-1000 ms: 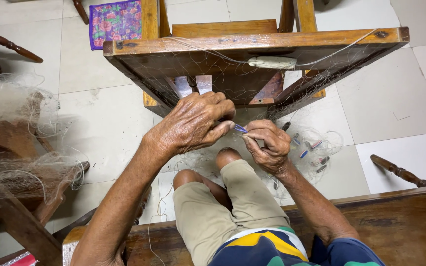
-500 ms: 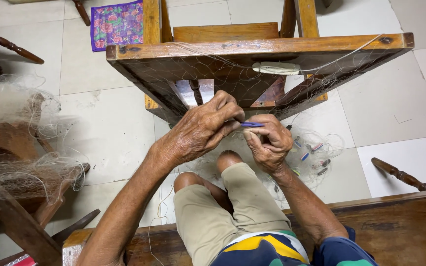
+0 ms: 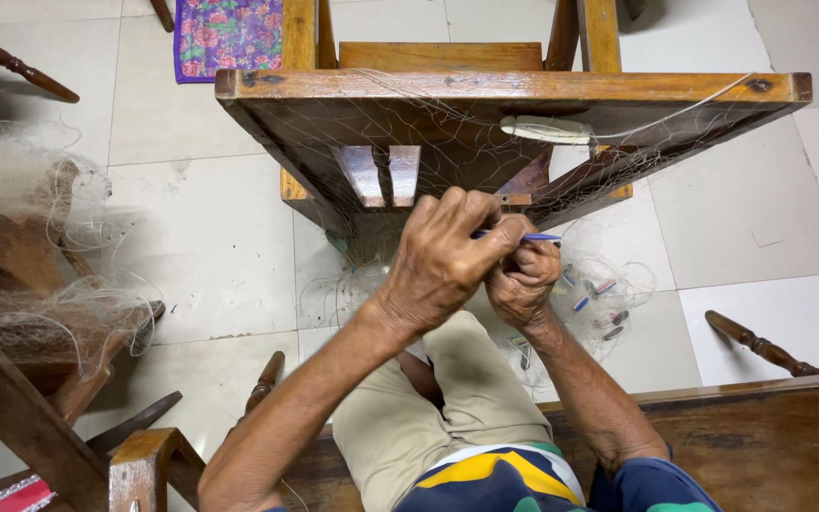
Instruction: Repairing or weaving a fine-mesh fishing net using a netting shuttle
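A wooden chair stands directly before the seated person, its seat frame draped with fine, pale fishing net that hangs down past the front edge toward the white tiled floor. On the chair's top rail lies a whitish, elongated net float with a cord running off to the right. Both hands meet just below the chair's front edge. The left hand lies over the top, its fingers curled and pinched around a slim blue netting needle, whose tip pokes out to the right. The right hand sits partly hidden beneath the left, fingers bent tightly, seemingly gripping the net and the needle's end, though exactly what it clasps cannot be told. On the floor just right of the hands rests a loose heap of net holding several small blue and red needles. At the far left, a large bundle of pale netting covers dark wooden furniture. A purple floral mat lies on the tiles beyond the chair. A dark wooden bench runs beneath the person, whose khaki shorts show between the forearms.
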